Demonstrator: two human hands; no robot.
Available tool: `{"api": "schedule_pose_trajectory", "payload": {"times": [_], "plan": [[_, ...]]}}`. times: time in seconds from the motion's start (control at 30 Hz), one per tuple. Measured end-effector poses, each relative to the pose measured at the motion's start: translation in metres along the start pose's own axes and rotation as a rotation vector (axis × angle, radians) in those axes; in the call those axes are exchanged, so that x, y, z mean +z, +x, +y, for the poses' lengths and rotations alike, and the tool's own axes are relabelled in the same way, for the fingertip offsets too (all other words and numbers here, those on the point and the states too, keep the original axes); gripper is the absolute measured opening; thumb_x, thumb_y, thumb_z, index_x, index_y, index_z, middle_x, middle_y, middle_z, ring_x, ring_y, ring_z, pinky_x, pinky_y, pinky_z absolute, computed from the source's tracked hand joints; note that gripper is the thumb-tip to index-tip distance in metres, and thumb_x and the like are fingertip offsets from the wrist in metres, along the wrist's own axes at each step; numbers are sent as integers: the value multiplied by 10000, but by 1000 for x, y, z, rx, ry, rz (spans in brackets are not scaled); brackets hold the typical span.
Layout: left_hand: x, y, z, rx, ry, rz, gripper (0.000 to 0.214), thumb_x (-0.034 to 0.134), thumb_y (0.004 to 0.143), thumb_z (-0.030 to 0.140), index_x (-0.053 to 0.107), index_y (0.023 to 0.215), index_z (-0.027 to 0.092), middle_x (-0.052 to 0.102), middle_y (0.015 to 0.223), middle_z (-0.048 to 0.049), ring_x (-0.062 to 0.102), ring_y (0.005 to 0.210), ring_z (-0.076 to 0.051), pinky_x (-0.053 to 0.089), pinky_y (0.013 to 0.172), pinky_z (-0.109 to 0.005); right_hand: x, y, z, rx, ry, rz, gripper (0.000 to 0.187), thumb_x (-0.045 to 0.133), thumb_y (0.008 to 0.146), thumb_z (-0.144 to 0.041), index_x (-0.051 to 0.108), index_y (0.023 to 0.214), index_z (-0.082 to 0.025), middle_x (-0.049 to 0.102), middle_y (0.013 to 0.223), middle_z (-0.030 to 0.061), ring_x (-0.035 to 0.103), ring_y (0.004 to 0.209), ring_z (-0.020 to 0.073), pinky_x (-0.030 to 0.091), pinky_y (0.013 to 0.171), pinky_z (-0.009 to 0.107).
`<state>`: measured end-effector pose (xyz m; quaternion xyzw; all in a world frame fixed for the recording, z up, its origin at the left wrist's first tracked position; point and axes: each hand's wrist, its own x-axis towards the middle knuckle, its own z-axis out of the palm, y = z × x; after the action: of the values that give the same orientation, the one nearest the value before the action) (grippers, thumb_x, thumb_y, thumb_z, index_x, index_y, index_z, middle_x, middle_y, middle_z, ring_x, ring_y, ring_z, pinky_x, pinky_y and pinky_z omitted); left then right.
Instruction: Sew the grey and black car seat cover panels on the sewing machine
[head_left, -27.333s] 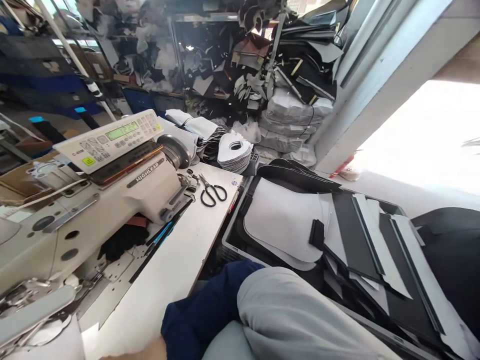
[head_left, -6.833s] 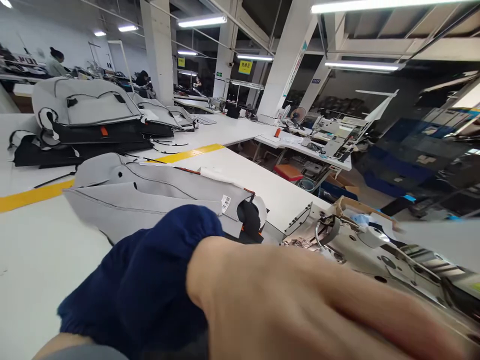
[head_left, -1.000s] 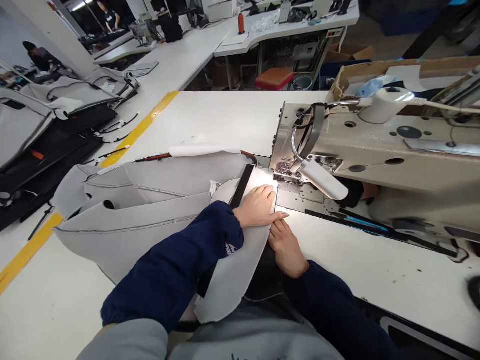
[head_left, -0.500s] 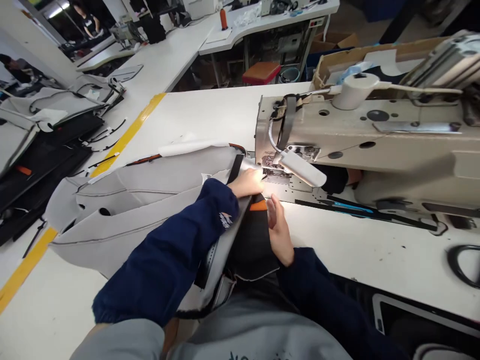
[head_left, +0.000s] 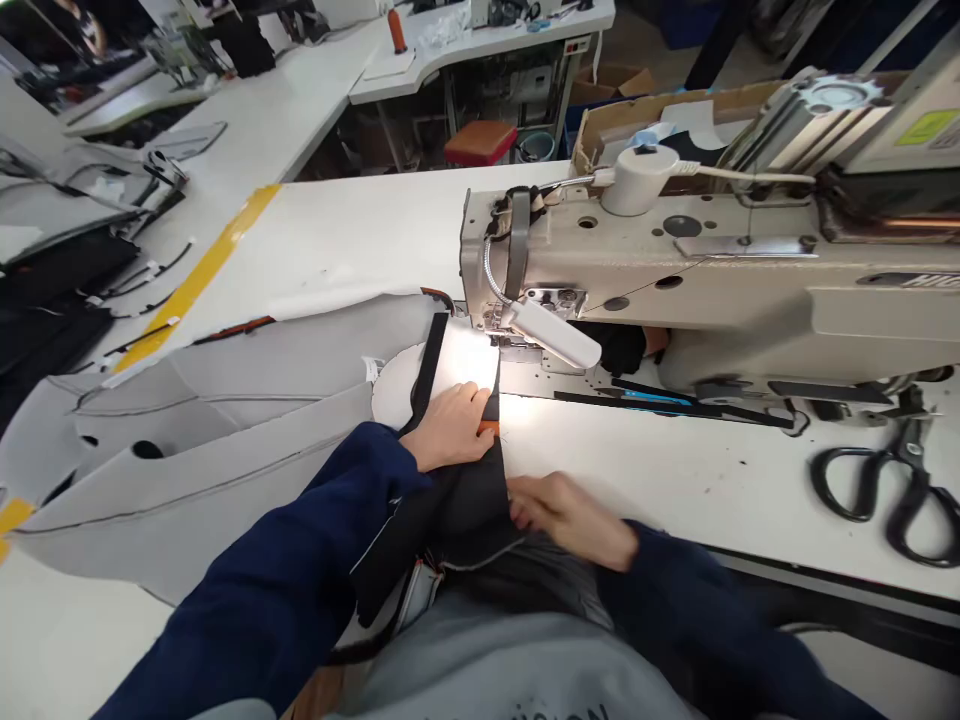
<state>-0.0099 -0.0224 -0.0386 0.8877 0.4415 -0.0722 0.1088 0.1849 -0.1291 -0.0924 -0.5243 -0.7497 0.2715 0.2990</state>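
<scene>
A large grey and black fabric cover (head_left: 247, 425) lies across the table, its right edge at the needle end of an industrial sewing machine (head_left: 720, 290). My left hand (head_left: 454, 428) is on its brightly lit part just in front of the machine, fingers bent and thumb by a small orange strip (head_left: 489, 427). A black strip (head_left: 430, 365) runs beside that hand. Closer to my body, my right hand (head_left: 566, 515), slightly blurred, has its curled fingers at the edge of the black fabric panel (head_left: 472, 500). The fingertips there are partly hidden.
Black-handled scissors (head_left: 892, 475) lie at the right. Dark strips with a blue piece (head_left: 660, 398) rest along the machine bed. A white lamp (head_left: 555, 333) hangs by the needle. More grey and black covers (head_left: 67, 230) are piled at the left, past yellow tape (head_left: 202, 275).
My left hand has drawn back from the needle area toward me, uncovering the lit grey fabric. My right hand has moved lower along the black panel's edge, its fingers now curled. The view has shifted right.
</scene>
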Motion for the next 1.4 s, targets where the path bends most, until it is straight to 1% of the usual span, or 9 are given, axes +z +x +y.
{"api": "schedule_pose_trajectory", "payload": {"times": [0.2,0.3,0.53,0.67,0.8,0.9,1.1,1.27,1.4], "plan": [[1,-26,13,-37,-177,-22,231,502,931,311,601,1083,167,613,1051,-82,576,1013,-251,493,900,-383,-83,46,45,44,-725,-181,249,551,904,-267,651,1092,-138,601,1199,181,638,973,293,485,571,311],[1,-30,12,-12,-252,-21,267,520,953,362,608,1122,176,615,1073,-70,574,1041,-244,481,927,-379,-86,60,58,28,-734,-344,226,603,892,-321,622,1018,-133,597,1145,163,642,878,270,504,648,348],[-4,-31,0,51,-360,-51,297,533,954,338,625,1187,178,607,1055,-77,579,1007,-231,474,882,-350,-73,57,73,90,-664,-254,218,444,949,-195,615,1075,-145,664,1057,138,658,852,250,487,696,343],[-9,-32,4,6,-767,-95,255,521,961,338,651,1094,164,648,963,-62,616,850,-171,482,806,-306,-70,57,41,32,-782,-57,247,416,967,-196,655,936,-142,655,947,139,636,714,230,433,547,316],[-13,-25,12,-115,-1607,-349,574,489,915,668,621,1017,119,690,917,-94,654,728,-149,523,731,-299,-42,53,-30,-350,-384,353,187,476,955,-148,609,1083,-178,656,1017,123,660,860,207,533,689,295],[-20,-18,11,-231,-1843,-178,589,634,838,655,623,1001,90,694,915,-122,668,768,-164,534,767,-309,-11,44,-74,-528,-47,301,270,495,917,-62,565,1146,-188,671,994,106,666,920,203,568,748,297],[-31,-19,0,-264,-1673,26,396,613,907,476,581,1072,117,667,885,-77,639,743,-135,512,776,-312,9,37,-78,-326,375,138,160,497,956,-121,613,1029,-204,659,891,53,633,728,152,535,625,265],[-26,-29,5,-63,-1364,-45,414,375,997,505,554,903,144,632,834,-40,586,782,-134,460,781,-279,-4,59,-52,74,506,267,298,602,936,-361,581,687,-199,487,559,-45,418,484,94,389,490,245],[-25,-34,10,-45,-1029,-21,158,418,965,290,478,866,181,548,730,25,496,683,-115,387,690,-262,0,72,-40,168,735,311,259,688,851,-453,664,851,-195,535,613,-45,394,475,83,356,460,239]]}}
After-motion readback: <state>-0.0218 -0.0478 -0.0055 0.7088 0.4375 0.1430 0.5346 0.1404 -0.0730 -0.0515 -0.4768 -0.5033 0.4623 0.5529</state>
